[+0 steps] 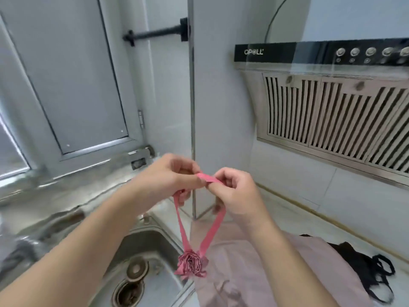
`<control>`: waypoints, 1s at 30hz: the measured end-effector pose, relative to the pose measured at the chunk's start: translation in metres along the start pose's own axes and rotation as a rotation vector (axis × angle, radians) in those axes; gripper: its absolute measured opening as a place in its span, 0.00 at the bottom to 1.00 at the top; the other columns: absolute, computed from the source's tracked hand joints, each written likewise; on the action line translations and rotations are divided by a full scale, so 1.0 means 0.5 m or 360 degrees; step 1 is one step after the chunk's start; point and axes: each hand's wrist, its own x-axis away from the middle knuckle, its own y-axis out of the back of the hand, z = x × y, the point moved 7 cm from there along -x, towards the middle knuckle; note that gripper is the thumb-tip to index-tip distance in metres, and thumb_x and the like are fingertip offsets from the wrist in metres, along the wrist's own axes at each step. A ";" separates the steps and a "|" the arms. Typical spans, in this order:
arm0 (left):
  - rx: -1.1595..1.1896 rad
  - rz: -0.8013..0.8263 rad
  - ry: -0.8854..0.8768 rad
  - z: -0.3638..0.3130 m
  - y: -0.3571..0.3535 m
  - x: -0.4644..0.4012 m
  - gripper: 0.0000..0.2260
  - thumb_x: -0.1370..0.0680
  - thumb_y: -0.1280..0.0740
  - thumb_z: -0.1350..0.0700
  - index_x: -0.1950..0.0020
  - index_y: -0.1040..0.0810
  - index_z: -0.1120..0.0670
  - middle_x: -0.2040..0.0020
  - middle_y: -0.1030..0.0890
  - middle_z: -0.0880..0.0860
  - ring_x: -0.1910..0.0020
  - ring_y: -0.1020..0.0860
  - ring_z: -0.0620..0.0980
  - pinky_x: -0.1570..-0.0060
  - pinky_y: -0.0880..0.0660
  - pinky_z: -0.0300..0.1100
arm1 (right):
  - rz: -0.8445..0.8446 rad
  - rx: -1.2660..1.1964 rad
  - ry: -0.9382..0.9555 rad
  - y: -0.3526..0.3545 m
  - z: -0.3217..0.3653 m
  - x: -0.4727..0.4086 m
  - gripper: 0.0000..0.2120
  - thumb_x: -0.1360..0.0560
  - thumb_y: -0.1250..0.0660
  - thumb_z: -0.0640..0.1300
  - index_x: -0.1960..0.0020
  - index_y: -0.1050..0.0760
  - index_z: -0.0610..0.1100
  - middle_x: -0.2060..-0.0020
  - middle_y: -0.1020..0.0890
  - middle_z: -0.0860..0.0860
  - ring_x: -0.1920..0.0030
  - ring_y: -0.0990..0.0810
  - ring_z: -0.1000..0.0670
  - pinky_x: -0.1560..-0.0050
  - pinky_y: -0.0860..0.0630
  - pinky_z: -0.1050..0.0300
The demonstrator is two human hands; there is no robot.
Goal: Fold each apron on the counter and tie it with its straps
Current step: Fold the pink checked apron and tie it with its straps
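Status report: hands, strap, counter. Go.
Both hands pinch the pink strap, left hand, right hand. Rolled pink bundle dangles above sink edge. Pink apron, black apron on counter.

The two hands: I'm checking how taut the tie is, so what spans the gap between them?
In the head view, a short flat stretch of the pink strap bridges the left hand and right hand; each pinches it, and its two ends hang down to the rolled pink bundle.

Both forearms reach forward, left hand [170,173] and right hand [234,191] raised close together, fingers curled, pinching.
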 end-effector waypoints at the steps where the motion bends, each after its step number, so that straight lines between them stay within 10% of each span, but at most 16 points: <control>1: -0.0034 -0.0062 0.0009 0.003 0.028 0.020 0.09 0.27 0.24 0.58 0.56 0.18 0.63 0.69 0.25 0.58 0.73 0.29 0.52 0.70 0.29 0.41 | 0.0045 -0.0116 -0.0028 -0.021 0.009 -0.002 0.07 0.23 0.28 0.32 0.59 0.23 0.32 0.76 0.29 0.50 0.77 0.31 0.52 0.69 0.22 0.51; 17: 0.0175 -0.0896 -0.0061 0.001 0.509 0.603 0.06 0.19 0.28 0.59 0.52 0.21 0.61 0.64 0.26 0.53 0.68 0.26 0.53 0.71 0.28 0.43 | 0.1107 -0.0731 -0.0124 -0.737 0.235 0.093 0.04 0.20 0.32 0.37 0.54 0.25 0.38 0.72 0.34 0.45 0.75 0.35 0.48 0.73 0.27 0.55; 30: -0.0258 -0.1741 -0.0010 0.016 0.905 0.956 0.05 0.20 0.28 0.58 0.52 0.19 0.59 0.63 0.20 0.53 0.69 0.19 0.52 0.72 0.20 0.49 | 0.0872 -0.0383 0.0095 -1.227 0.370 0.126 0.10 0.21 0.27 0.40 0.55 0.27 0.39 0.72 0.29 0.46 0.76 0.31 0.47 0.75 0.28 0.52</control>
